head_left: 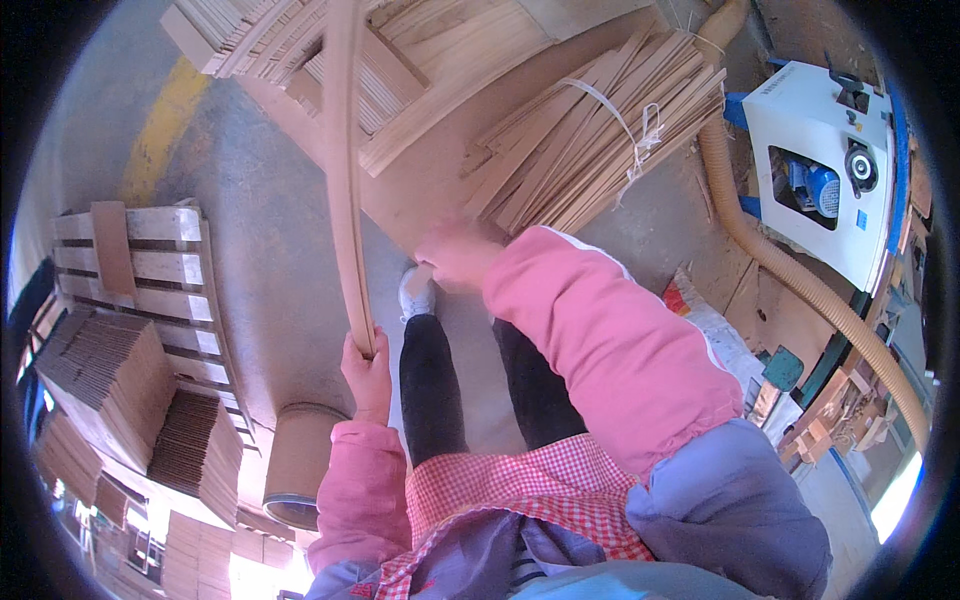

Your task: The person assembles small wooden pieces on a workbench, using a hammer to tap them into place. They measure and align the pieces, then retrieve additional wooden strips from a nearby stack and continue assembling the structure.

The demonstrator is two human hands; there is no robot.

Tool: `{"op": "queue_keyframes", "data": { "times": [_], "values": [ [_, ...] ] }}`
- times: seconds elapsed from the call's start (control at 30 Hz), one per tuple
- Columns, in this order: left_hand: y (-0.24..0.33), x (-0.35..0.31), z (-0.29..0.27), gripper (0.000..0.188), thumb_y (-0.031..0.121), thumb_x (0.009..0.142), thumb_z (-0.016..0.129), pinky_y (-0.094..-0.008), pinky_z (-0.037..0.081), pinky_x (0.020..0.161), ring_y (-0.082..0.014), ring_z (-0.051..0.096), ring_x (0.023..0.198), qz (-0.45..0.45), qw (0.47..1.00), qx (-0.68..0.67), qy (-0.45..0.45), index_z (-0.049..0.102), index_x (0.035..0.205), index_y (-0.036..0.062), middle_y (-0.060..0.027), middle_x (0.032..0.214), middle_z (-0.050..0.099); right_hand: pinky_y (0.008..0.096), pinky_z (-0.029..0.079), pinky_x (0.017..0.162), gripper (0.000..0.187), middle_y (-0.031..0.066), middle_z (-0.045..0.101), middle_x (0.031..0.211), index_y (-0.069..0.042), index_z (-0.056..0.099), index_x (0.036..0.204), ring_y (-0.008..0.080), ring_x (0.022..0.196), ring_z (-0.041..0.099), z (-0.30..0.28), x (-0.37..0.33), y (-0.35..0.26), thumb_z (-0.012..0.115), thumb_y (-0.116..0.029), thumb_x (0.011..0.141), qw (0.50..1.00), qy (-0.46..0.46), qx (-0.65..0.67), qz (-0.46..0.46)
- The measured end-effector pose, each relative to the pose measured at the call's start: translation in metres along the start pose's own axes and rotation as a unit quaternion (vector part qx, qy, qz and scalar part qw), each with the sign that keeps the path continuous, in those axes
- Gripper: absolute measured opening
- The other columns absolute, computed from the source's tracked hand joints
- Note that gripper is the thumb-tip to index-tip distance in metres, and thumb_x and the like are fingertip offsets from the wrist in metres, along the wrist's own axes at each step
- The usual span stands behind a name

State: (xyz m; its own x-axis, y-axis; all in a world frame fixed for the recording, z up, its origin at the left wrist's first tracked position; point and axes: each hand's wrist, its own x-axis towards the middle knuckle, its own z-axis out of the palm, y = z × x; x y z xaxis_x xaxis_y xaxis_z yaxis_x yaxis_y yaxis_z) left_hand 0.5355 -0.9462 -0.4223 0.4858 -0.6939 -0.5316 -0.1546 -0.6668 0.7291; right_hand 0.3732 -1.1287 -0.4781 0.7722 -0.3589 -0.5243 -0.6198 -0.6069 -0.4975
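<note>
One long wooden strip (pixel 345 190) extends from the left hand (pixel 368 375), and I follow it away beyond that hand until the upper rim of my view cuts it off. The left hand is curled closed around its near end. Farther out and to the right is one right hand (pixel 460 255), so blurred that I cannot tell how far open it is or whether it has hold of anything.

Just beyond the right hand I make out one bundle (pixel 590 140) of thin strips, tied with white banding; they overlap too much to count. Just to its left, one pale shoe (pixel 417 295) shows, partly covered.

One brown drum (pixel 305 450) sits near the left hand, on its lower left. Well left of that hand I count one slatted pallet (pixel 165 265) with one loose board (pixel 112 250) on it, and at least two board stacks (pixel 125 385), others fading toward the dark rim.

Well right of the right hand are one white machine (pixel 825 125) and one ribbed hose (pixel 790 278).
</note>
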Motion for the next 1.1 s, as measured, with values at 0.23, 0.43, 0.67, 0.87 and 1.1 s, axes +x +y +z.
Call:
{"op": "queue_keyframes", "data": {
  "times": [0.23, 0.43, 0.67, 0.87, 1.1],
  "values": [
    [0.011, -0.014, -0.012, 0.016, 0.012, 0.088, 0.063, -0.0244, 0.046, 0.068, -0.0080, 0.055, 0.074, -0.034, 0.999, 0.013, -0.040, 0.060, 0.098, -0.0003, -0.0047, 0.083, 0.062, 0.0482, 0.046, 0.079, 0.022, 0.0156, 0.066, 0.092, -0.008, 0.068, 0.088, 0.0346, 0.096, 0.060, -0.013, 0.003, 0.054, 0.063, -0.017, 0.069, 0.992, 0.050, 0.065, 0.097],
    [0.025, 0.005, 0.000, 0.019, 0.013, 0.089, 0.062, -0.0243, 0.046, 0.070, -0.0084, 0.055, 0.077, -0.024, 0.995, -0.012, -0.092, 0.060, 0.101, -0.0004, -0.0040, 0.085, 0.062, 0.0470, 0.047, 0.076, 0.014, 0.0143, 0.065, 0.090, -0.007, 0.067, 0.085, 0.0342, 0.090, 0.061, 0.013, -0.014, 0.017, 0.059, -0.015, 0.077, 0.997, 0.048, 0.042, -0.044],
    [0.054, 0.044, 0.005, 0.030, 0.006, 0.088, 0.058, -0.0289, 0.044, 0.092, -0.0163, 0.056, 0.105, -0.074, 0.951, 0.019, -0.300, 0.054, 0.116, -0.0030, -0.0096, 0.111, 0.061, 0.0458, 0.047, 0.079, 0.014, 0.0114, 0.065, 0.084, -0.010, 0.067, 0.079, 0.0300, 0.086, 0.062, 0.063, -0.029, -0.069, 0.056, -0.019, 0.080, 0.992, 0.051, 0.111, 0.011],
    [0.054, 0.045, 0.047, 0.040, 0.020, 0.083, 0.063, -0.0277, 0.046, 0.078, -0.0123, 0.056, 0.083, -0.138, 0.905, 0.002, -0.402, 0.054, 0.116, -0.0010, -0.0076, 0.092, 0.061, 0.0436, 0.047, 0.082, 0.019, 0.0132, 0.065, 0.093, -0.007, 0.065, 0.095, 0.0304, 0.093, 0.062, 0.091, -0.061, -0.166, 0.052, -0.012, 0.082, 0.942, 0.169, 0.280, -0.075],
    [0.071, 0.018, 0.036, 0.040, 0.018, 0.084, 0.062, -0.0255, 0.039, 0.052, -0.0094, 0.046, 0.060, -0.241, 0.856, -0.061, -0.454, 0.049, 0.119, 0.0031, 0.0003, 0.074, 0.048, 0.0402, 0.046, 0.089, 0.025, 0.0156, 0.063, 0.106, -0.008, 0.064, 0.105, 0.0318, 0.103, 0.058, 0.033, -0.117, -0.213, 0.056, -0.011, 0.082, 0.919, 0.025, 0.346, -0.184]
  ]
}}
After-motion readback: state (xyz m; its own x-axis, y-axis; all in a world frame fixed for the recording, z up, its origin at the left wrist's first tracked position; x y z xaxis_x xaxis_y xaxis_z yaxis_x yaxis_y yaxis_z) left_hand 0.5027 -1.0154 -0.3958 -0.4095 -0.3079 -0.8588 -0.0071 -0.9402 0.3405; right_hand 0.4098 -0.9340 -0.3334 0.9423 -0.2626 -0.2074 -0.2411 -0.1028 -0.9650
